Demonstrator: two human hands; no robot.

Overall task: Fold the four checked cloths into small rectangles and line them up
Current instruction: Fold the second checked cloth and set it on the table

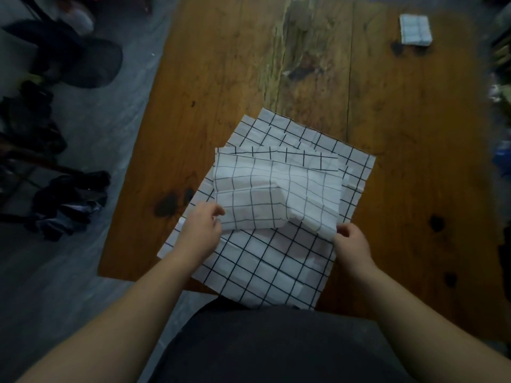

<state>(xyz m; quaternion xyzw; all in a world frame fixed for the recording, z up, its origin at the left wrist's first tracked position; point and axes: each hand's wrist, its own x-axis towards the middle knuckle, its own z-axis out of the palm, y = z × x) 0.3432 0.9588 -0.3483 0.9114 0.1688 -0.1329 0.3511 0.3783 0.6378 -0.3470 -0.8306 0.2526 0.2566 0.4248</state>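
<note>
1. Both hands work at the near edge of the wooden table (pixel 215 78): the left hand (pixel 200 230) pinches the lower left corner of a half-folded checked cloth (pixel 276 192), thumb and fingers closed on the fabric.
2. Opposite it, the right hand (pixel 351 241) grips the lower right corner of that same cloth, fingers curled shut around the lifted edge.
3. That cloth is doubled over and raised slightly, sagging between the two hands.
4. Beneath it lie flat checked cloths (pixel 271 264), spread open and stacked slightly askew, with the near edge hanging over the table's front; how many are in the stack cannot be told.
5. Far across the table, near the right back corner, rests a small folded rectangle of checked cloth (pixel 415 30), well apart from the rest.
6. Left of the table, dark clothing (pixel 69 203) lies heaped on the grey floor (pixel 116 128).
</note>
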